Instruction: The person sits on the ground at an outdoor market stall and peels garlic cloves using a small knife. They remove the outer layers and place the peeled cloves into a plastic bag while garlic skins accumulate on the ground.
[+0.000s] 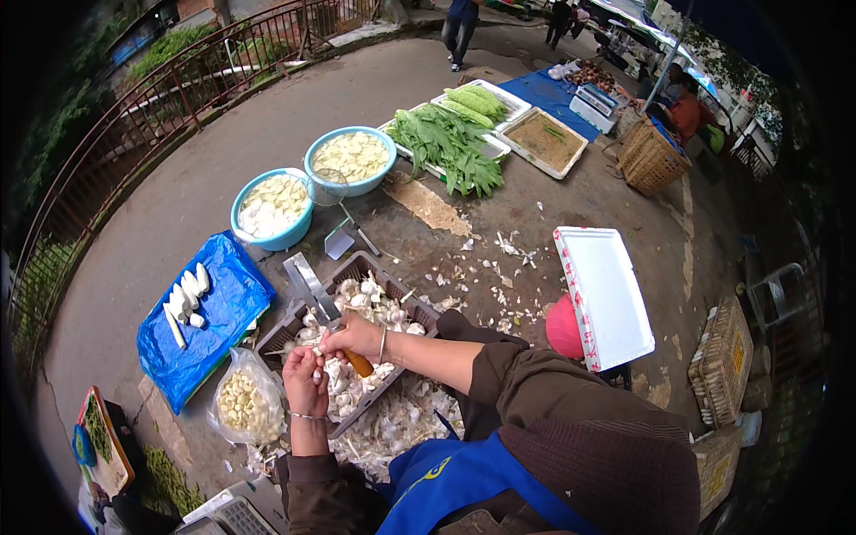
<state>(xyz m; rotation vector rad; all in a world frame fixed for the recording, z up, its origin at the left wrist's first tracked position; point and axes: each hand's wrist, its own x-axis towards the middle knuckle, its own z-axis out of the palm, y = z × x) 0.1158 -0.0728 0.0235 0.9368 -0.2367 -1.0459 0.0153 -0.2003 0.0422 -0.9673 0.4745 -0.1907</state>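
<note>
My right hand (361, 338) grips a broad-bladed knife (309, 284); its wooden handle (359, 363) sticks out below my fingers and the blade points away to the upper left. Close beside it, my left hand (305, 381) pinches a small whitish piece of garlic (317, 376), largely covered by the fingers. Both hands are over a brown plastic crate (281, 334) of garlic bulbs (364, 294) and loose cloves. Left of the crate, a clear plastic bag (242, 404) holds peeled garlic cloves.
White peeled stalks (187, 294) lie on blue plastic sheeting (224, 267). Beyond the crate are two blue basins (275, 234) of pale slices, a wire skimmer (361, 231) and leafy greens (445, 144). A white foam tray (608, 294) tilts over a pink round object (565, 328). Scattered skins (401, 414) litter the ground.
</note>
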